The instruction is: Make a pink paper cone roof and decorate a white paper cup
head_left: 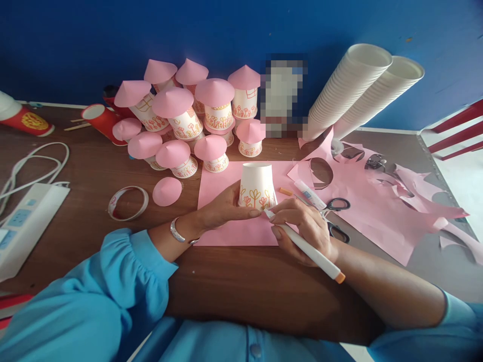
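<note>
An upturned white paper cup [257,182] with orange and pink flower drawings stands on a pink paper sheet [234,234]. My left hand [222,208] wraps round the cup's lower edge and steadies it. My right hand [304,229] is closed on a white marker [305,245] with an orange end, and the marker's tip touches the cup's lower right side. A silver bracelet sits on my left wrist.
Behind the cup lies a heap of decorated cups with pink cone lids [188,118]. Two stacks of plain cups [362,85] lean at the back right. Scissors [335,206], a glue stick [309,194] and pink offcuts [407,201] lie right. A tape roll [128,202], loose pink cone [167,191] and power strip [26,221] sit left.
</note>
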`<control>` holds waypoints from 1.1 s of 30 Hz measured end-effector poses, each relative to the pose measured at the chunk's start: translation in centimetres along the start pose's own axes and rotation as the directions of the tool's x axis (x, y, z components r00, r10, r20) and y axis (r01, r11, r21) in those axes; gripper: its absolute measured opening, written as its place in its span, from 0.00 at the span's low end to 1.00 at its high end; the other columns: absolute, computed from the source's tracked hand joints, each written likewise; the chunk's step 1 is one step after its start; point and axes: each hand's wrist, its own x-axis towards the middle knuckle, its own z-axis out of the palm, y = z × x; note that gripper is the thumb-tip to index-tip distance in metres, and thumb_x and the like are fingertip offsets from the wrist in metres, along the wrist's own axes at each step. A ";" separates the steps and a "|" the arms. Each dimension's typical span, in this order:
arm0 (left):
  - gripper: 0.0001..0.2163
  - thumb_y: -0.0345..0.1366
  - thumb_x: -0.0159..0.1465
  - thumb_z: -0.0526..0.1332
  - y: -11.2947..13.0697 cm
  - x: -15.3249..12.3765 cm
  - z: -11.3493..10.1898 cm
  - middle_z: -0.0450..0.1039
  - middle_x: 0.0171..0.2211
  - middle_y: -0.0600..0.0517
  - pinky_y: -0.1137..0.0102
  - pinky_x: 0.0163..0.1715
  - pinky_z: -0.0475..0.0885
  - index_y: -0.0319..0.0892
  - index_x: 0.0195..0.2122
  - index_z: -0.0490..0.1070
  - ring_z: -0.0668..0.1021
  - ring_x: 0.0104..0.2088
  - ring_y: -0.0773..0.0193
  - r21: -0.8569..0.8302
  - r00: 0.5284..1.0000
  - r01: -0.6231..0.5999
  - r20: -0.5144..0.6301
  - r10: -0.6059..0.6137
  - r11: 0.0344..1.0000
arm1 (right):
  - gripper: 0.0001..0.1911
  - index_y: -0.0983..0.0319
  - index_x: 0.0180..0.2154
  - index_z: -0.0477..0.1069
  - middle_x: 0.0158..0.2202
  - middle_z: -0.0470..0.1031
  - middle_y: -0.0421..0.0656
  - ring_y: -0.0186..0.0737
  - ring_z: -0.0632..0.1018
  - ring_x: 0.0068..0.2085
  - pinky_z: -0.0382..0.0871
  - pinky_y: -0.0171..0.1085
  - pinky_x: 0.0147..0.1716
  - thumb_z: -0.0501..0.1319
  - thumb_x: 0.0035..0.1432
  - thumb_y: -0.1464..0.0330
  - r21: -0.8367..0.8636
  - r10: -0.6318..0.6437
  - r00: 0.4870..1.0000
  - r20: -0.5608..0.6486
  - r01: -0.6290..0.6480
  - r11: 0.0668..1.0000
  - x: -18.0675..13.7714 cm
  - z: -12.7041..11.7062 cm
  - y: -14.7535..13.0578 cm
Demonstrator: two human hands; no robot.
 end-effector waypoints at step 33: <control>0.29 0.38 0.54 0.78 0.0 0.0 0.0 0.80 0.51 0.46 0.60 0.52 0.73 0.44 0.55 0.71 0.80 0.51 0.52 -0.033 0.998 0.003 -0.068 -0.005 0.999 | 0.12 0.58 0.48 0.68 0.35 0.73 0.42 0.41 0.79 0.33 0.78 0.39 0.30 0.61 0.63 0.75 0.086 0.021 0.996 -0.082 -0.014 0.996 -0.1 -0.1 0.2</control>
